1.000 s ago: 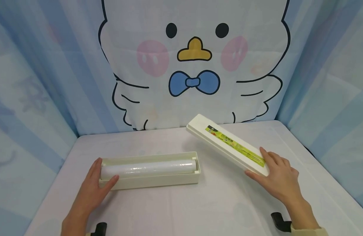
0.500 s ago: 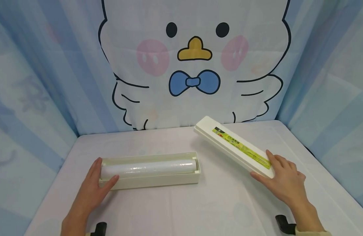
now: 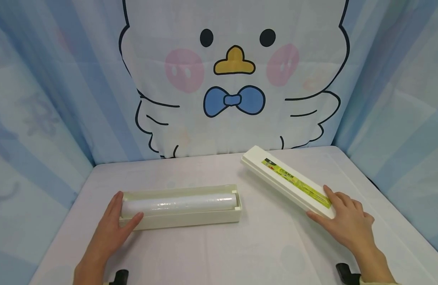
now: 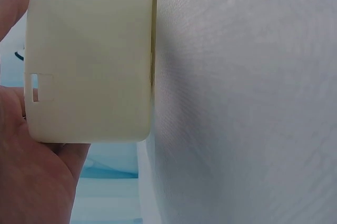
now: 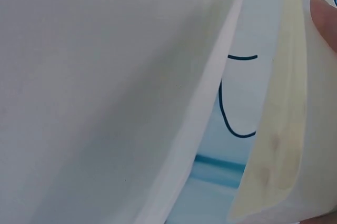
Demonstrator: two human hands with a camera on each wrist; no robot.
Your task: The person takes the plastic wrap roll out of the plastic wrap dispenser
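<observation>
In the head view my left hand [image 3: 108,231] grips the left end of a cream cling film box [image 3: 190,220]. Its thumb lies over the near wall, the fingers along the end. A roll of cling film [image 3: 183,202] lies inside the topless box. My right hand [image 3: 349,223] holds the box's long white lid [image 3: 259,164] by its near right end, thumb on one side and fingers on the other. A yellow-green label runs along the lid. In the right wrist view the lid [image 5: 287,129] is off the table. The left wrist view shows the box's end wall [image 4: 89,50] with a small slot.
A white cloth covers the table [image 3: 219,257], which both things are over. Behind it hangs a curtain [image 3: 233,130] with a cartoon bird; blue patterned curtains [image 3: 37,138] close the sides.
My right hand has moved the lid rightward and somewhat toward me, away from the box. My left hand and the box stay where they were.
</observation>
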